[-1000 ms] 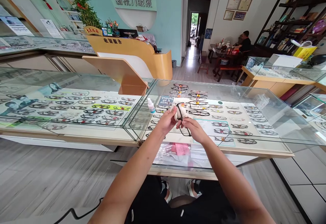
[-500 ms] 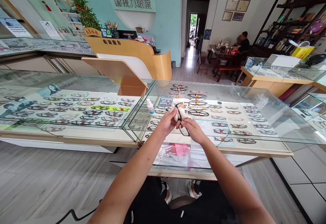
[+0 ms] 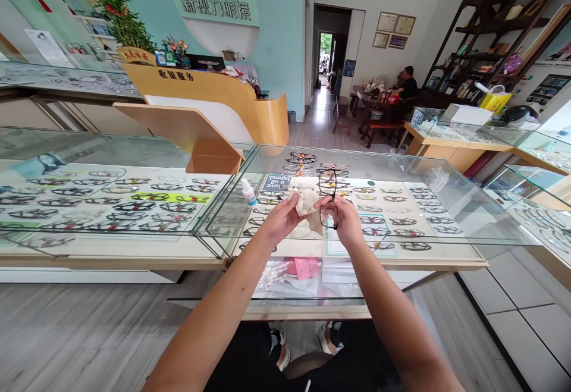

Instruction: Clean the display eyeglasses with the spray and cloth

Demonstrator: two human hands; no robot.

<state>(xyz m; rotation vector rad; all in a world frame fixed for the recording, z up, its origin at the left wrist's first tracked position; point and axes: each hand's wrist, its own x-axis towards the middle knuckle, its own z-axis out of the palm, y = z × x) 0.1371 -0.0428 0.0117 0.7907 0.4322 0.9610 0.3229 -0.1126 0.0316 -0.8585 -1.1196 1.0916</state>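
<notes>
My right hand [image 3: 347, 218] grips a pair of black-framed glasses [image 3: 328, 182] by the middle of the frame, turned upright with one lens above the other. To its left, my left hand [image 3: 282, 216] pinches a crumpled pale cloth [image 3: 307, 201], part of which hangs down between the hands. Both hands are above the glass display case. A small white spray bottle [image 3: 248, 193] with a blue-and-pink label stands on the glass, left of my left hand.
Rows of glasses lie inside the glass display case [image 3: 446, 172] in front of me. A brown slanted board [image 3: 178, 133] stands on the case to the left. Farther back are a yellow counter [image 3: 214, 91] and a person [image 3: 408, 84] seated at a table.
The glasses have turned to show both lenses and come away from the cloth into my right hand. The cloth stays in my left hand. The view has shifted slightly right.
</notes>
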